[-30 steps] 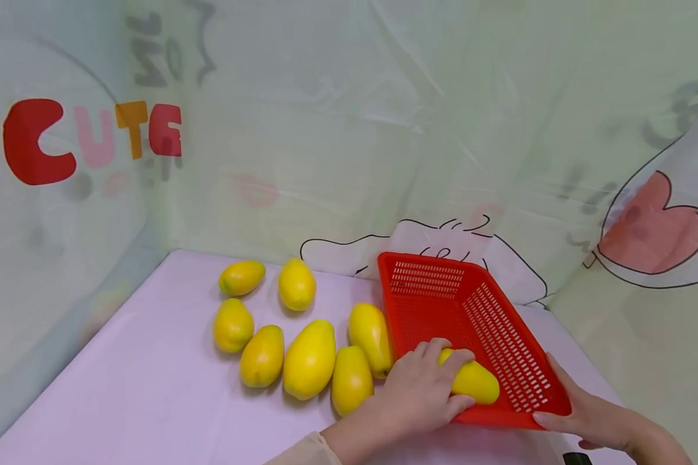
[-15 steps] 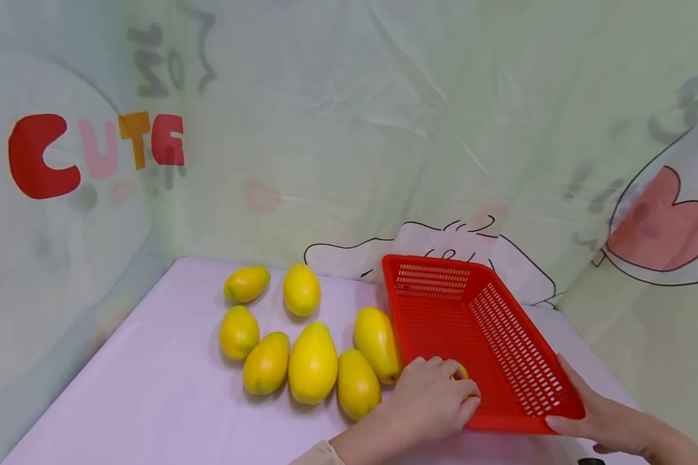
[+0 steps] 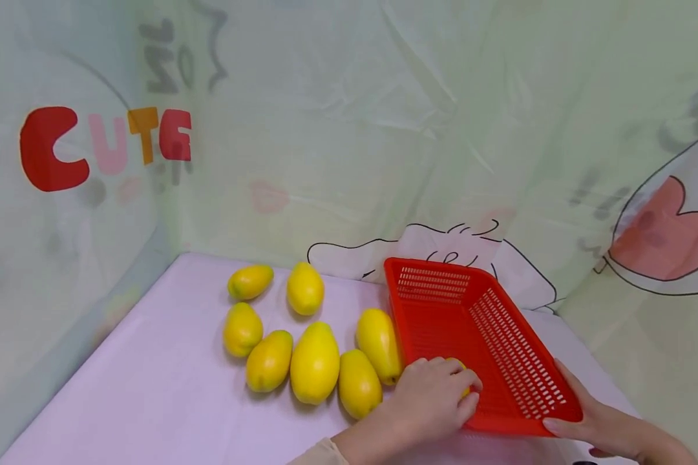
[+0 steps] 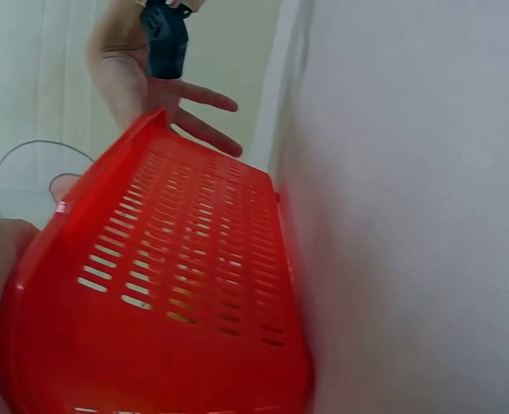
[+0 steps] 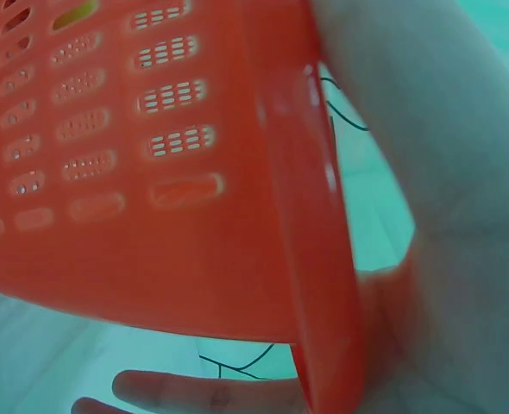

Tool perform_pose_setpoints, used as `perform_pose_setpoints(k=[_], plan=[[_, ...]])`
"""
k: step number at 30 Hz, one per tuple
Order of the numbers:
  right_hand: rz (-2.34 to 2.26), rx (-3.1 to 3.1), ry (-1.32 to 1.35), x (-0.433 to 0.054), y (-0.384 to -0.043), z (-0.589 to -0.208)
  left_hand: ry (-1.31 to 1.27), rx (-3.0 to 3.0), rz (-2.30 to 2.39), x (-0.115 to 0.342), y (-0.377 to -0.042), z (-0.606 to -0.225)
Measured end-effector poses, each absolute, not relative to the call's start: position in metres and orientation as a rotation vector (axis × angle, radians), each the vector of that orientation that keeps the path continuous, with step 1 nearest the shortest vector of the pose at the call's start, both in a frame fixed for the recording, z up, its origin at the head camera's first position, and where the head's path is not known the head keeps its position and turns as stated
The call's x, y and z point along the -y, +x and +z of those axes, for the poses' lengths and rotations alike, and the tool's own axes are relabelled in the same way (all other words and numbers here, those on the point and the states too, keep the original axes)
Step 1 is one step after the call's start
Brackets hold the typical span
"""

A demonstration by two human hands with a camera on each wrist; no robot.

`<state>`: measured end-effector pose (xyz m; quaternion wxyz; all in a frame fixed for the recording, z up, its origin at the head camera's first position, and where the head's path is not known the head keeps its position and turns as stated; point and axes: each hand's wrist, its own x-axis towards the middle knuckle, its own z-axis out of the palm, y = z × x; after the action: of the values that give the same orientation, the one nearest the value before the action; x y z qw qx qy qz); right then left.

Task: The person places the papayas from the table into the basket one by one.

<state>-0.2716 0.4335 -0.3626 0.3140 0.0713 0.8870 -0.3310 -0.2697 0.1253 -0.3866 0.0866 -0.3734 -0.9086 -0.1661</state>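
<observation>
The red slotted basket (image 3: 503, 424) stands tilted on the table's right side. My left hand (image 3: 433, 397) reaches over its near left rim, with curled fingers gripping a yellow papaya (image 3: 456, 363) at the near end of the basket; most of this fruit is hidden by the hand. My right hand (image 3: 602, 420) holds the near right corner of the rim, its thumb on top. In the right wrist view, other fingers (image 5: 211, 392) extend straight outside the basket wall. Left of the basket, the nearest fruits are a long papaya (image 3: 379, 347) and a shorter papaya (image 3: 359, 384).
Several more papayas, among them a large papaya (image 3: 315, 363), lie in a loose group on the pale lilac tabletop (image 3: 169, 387). Printed curtains (image 3: 326, 129) enclose the back and sides. A dark strapped device (image 4: 166, 39) sits at my right wrist.
My left hand has lowered the papaya at the basket's near end, and its fingers now cover most of it. The right hand keeps its hold on the corner. The view has shifted slightly.
</observation>
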Motion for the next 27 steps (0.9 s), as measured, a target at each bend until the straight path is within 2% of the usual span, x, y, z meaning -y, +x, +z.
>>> perform_pose_setpoints(k=[10, 16, 21, 27], plan=[[-0.861, -2.384, 0.137, -0.429, -0.272, -0.362, -1.062, 2.474, -0.874, -0.104, -0.267, -0.357], [-0.87, -2.366, 0.162, -0.434, -0.266, -0.363, -0.81, 2.425, -0.886, -0.071, -0.279, -0.337], [-0.851, -2.366, 0.152, -0.435, -0.271, -0.362, -0.56, 2.661, -0.769, -0.038, -0.295, -0.339], [-0.863, -2.344, 0.138, -0.432, -0.276, -0.364, -0.463, 2.985, -0.621, -0.023, -0.306, -0.355]])
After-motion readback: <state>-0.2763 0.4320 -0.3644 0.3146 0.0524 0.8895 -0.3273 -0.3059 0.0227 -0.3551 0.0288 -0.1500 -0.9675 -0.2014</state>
